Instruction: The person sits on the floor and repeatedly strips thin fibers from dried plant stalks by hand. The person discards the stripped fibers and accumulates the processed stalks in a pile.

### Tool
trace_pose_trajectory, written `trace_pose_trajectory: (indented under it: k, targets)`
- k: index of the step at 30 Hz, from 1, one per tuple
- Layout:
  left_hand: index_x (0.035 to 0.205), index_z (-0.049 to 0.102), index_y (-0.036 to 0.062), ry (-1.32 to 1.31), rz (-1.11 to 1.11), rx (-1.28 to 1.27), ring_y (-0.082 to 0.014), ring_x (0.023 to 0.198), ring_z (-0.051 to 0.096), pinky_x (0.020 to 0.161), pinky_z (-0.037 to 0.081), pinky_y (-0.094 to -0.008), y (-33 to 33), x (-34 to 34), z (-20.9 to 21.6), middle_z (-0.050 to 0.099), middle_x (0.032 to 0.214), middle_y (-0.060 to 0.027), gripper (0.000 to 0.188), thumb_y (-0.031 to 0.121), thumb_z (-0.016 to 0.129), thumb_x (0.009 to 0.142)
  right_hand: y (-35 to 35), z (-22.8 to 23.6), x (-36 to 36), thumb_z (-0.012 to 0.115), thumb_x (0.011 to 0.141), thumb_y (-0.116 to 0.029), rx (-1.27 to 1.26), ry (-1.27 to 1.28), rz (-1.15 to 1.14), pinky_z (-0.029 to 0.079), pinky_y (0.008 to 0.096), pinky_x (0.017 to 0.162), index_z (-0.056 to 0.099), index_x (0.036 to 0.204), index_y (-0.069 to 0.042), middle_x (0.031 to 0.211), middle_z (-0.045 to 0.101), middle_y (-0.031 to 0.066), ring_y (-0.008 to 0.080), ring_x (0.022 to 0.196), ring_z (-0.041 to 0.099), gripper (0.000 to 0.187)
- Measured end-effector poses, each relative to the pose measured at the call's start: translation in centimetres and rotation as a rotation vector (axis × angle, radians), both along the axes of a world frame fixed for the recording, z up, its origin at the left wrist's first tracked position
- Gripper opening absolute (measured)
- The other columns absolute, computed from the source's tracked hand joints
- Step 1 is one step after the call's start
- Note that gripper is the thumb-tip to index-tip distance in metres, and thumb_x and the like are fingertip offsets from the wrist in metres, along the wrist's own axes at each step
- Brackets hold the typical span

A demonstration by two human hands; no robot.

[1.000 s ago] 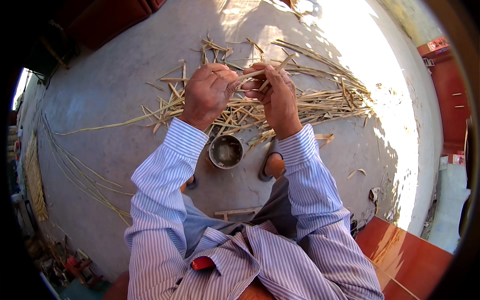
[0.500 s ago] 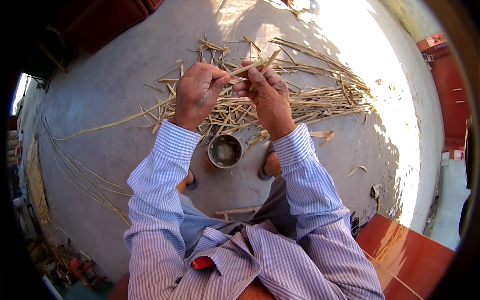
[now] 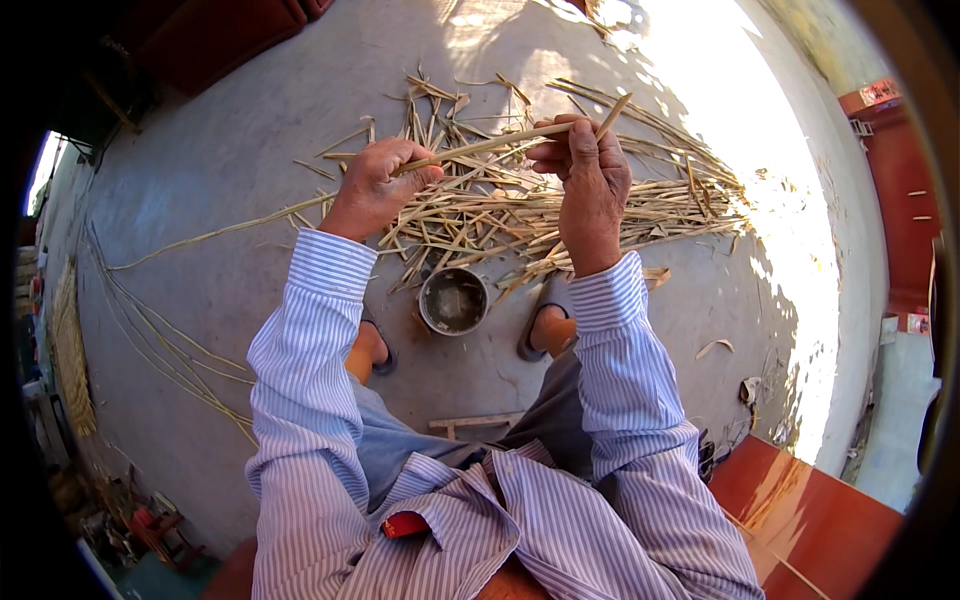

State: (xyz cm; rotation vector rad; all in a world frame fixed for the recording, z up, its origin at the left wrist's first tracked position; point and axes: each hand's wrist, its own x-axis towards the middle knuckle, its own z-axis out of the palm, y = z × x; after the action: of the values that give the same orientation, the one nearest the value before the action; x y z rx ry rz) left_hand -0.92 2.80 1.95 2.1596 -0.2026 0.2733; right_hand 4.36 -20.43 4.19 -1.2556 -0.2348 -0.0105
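Near eleven o'clock, the left hand (image 3: 370,190) pinches a pale strip (image 3: 490,146); near one, the right hand (image 3: 592,190) grips it, seemingly to hold it taut.

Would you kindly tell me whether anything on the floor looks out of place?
One curled strip lies alone, well right of the pot and apart from the pile, so it looks stray. Nothing else clearly stands out.
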Motion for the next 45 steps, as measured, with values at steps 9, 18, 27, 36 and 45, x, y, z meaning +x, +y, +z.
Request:
trace_pose_trajectory:
  k: [9, 18, 27, 36, 45]
  targets:
    - [0.086, 0.067, 0.0015, 0.014, 0.116, -0.202, -0.0138, 0.075, 0.061, 0.068, 0.049, -0.0276, 0.2, 0.0, -0.5, 0.064, 0.08, -0.0059, 0.015, 0.014, 0.074, 0.081, -0.5, 0.2, 0.3, 0.048, 0.101, -0.028, -0.057, -0.027, 0.058, 0.056, 0.0242, 0.063, 0.056, 0.104, 0.0, 0.093, 0.068, 0.0115, 0.0157, 0.075, 0.068, 0.029]
    - [0.082, 0.066, 0.0034, -0.186, 0.223, -0.063, -0.0199, 0.073, 0.061, 0.066, 0.049, -0.0322, -0.5, 0.3, 0.4, 0.065, 0.079, -0.0073, 0.015, 0.015, 0.075, 0.079, -0.7, -0.8, 0.2, 0.045, 0.101, -0.016, -0.146, -0.047, 0.116, 0.054, 0.0229, 0.059, 0.055, 0.103, -0.001, 0.088, 0.067, 0.0085, 0.012, 0.069, 0.066, 0.018]
    - [0.082, 0.066, 0.0057, -0.332, 0.209, 0.245, -0.0232, 0.076, 0.06, 0.071, 0.046, -0.0347, -1.1, 0.6, 0.7, 0.064, 0.079, -0.0053, 0.015, 0.012, 0.077, 0.075, 1.6, -3.6, 1.6, 0.057, 0.095, -0.021, -0.411, -0.124, 0.024, 0.054, 0.0268, 0.075, 0.053, 0.111, 0.005, 0.098, 0.066, 0.0138, 0.0168, 0.083, 0.067, 0.031]
    - [0.084, 0.067, 0.0066, -0.299, 0.281, 0.282, -0.0243, 0.077, 0.058, 0.071, 0.045, -0.0359, -0.3, 0.6, 0.2, 0.065, 0.079, -0.0063, 0.017, 0.015, 0.077, 0.074, 1.2, -0.2, 0.9, 0.05, 0.099, -0.018, -0.182, 0.107, 0.174, 0.054, 0.0256, 0.066, 0.059, 0.098, 0.006, 0.087, 0.067, 0.0115, 0.015, 0.071, 0.066, 0.026]
    - [0.085, 0.066, 0.0051, -0.187, 0.311, -0.065, -0.0163, 0.078, 0.059, 0.072, 0.049, -0.03, -0.4, 0.6, 0.9, 0.068, 0.084, -0.0039, 0.013, 0.013, 0.075, 0.081, 0.9, -3.5, 2.0, 0.062, 0.087, -0.021, -0.352, 0.243, 0.065, 0.049, 0.0256, 0.057, 0.064, 0.088, 0.004, 0.073, 0.066, 0.0087, 0.0132, 0.065, 0.064, 0.026]
